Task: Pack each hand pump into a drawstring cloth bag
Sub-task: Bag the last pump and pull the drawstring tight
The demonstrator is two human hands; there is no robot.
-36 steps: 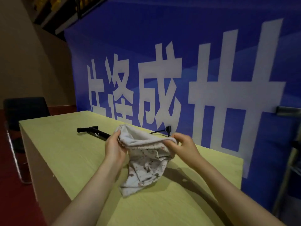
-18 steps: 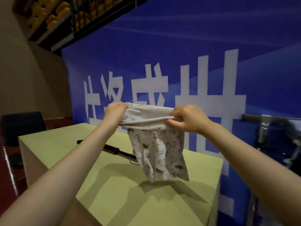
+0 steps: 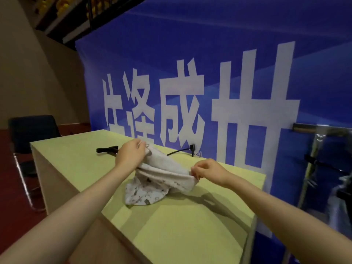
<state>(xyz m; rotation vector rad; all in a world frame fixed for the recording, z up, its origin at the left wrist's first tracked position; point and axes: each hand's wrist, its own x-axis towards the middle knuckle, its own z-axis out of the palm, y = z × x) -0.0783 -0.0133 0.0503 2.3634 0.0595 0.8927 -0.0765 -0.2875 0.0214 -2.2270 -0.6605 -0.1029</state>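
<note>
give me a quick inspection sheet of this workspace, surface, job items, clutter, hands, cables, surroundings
surface: pale yellow-green table, set against the banner.
job's things: printed cloth bag held at its top edge by both hands, its lower part slumped on the table; black hand pump lying on the table behind the left hand, outside the bag and partly hidden.
clutter: nothing seen.
grippers: left hand pinches the bag's far corner; right hand pinches the near corner.
cables: thin black hose or cable at the far table edge, ending at a small black upright fitting.
surroundings: blue banner with white characters; dark chair to the left; metal frame to the right.
</note>
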